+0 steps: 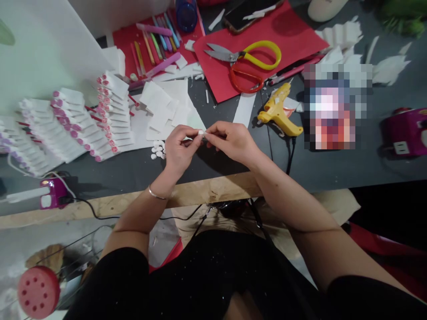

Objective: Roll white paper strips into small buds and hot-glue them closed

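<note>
My left hand (180,149) and my right hand (231,138) meet over the dark table near its front edge. Between their fingertips is a small white piece (200,132), mostly covered by the fingers, so its exact shape is hard to make out. Both hands are closed in a pinch on it. Just left of my left hand lies a little heap of small white rolled pieces (159,150). Beyond it, flat white squares (160,109) are spread in an overlapping pile.
Scissors (240,55) with yellow and red handles rest on red paper (220,84). A yellow glue gun (278,111) with a cord lies to the right. Rows of white rolls with pink tips (110,115) fill the left. Pens (156,42) and a phone (248,15) are at the back.
</note>
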Available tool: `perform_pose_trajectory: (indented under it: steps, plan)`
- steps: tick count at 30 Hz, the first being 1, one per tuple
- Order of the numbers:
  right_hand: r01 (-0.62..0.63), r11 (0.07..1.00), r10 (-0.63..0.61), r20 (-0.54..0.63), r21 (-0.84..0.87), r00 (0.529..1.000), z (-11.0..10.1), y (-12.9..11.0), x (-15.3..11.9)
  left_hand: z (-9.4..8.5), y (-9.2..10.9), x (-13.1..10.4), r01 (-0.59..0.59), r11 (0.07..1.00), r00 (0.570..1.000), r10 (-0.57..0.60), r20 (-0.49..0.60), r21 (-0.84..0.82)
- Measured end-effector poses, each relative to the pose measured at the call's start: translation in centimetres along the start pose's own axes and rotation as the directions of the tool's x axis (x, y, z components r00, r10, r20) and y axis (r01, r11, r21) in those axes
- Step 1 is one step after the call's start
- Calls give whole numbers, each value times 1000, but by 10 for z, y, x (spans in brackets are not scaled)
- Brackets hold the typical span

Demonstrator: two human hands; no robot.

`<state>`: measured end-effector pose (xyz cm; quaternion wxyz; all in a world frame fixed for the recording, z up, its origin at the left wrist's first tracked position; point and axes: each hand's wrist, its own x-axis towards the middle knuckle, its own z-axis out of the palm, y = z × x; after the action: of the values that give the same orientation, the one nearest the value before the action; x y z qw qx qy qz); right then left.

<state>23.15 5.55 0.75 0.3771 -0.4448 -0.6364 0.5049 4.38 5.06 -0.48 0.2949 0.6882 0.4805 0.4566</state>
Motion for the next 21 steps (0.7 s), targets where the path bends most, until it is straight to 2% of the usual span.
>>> perform_pose_trajectory:
  steps: [3, 6, 10, 13, 16, 18, 21]
  plan:
    - [-63, 998, 63, 2, 28, 998, 2, -3, -1, 2, 1, 0, -23, 990, 1000, 24, -5, 138]
    - [-88, 996, 87, -55, -15, 995, 3, -7, -3, 4, 4, 1, -90, 964, 995, 96, -10, 248]
    - [-74, 995, 67, -98, -64, 993, 3, -11, -2, 6, 9, 4, -222, 872, 973, 224, 47, 436]
    - [-101, 994, 104, -93, 32, 990, 2, -9, 3, 10, 11, 9, -317, 764, 944, 313, 106, 563]
    - [-139, 979, 157, -112, 150, 981, 1, -4, 9, 17, 14, 12, -337, 715, 934, 336, 122, 613]
    - [-146, 972, 171, -135, 182, 976, 0, -3, 10, 20, 19, 12, -339, 720, 935, 329, 131, 606]
    - [-117, 984, 133, -115, 133, 984, -4, -8, 8, 17, 29, 11, -270, 817, 960, 266, 82, 509]
